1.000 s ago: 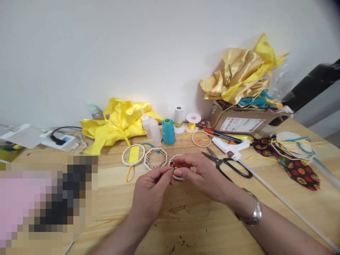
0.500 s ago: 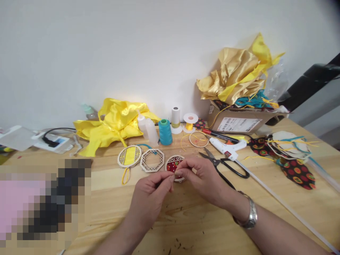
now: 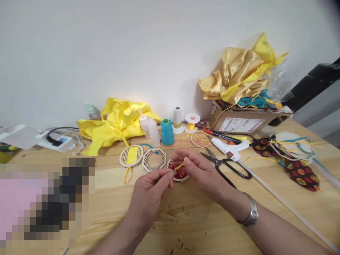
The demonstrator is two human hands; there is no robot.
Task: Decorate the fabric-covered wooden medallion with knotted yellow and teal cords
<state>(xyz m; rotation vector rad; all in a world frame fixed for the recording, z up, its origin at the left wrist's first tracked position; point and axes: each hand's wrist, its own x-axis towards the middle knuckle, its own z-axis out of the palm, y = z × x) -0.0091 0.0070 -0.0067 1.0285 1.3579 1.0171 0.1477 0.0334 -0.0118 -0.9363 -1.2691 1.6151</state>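
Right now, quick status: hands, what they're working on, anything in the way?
Left hand pinching yellow cord. Right hand beside it, grip unclear. Red-filled round frame partly hidden by hands. Scissors close beyond right wrist, blades parted.

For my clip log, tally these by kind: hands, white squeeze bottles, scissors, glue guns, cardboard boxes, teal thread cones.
Hands: 2
White squeeze bottles: 2
Scissors: 1
Glue gun: 1
Cardboard box: 1
Teal thread cone: 1
Total: 8
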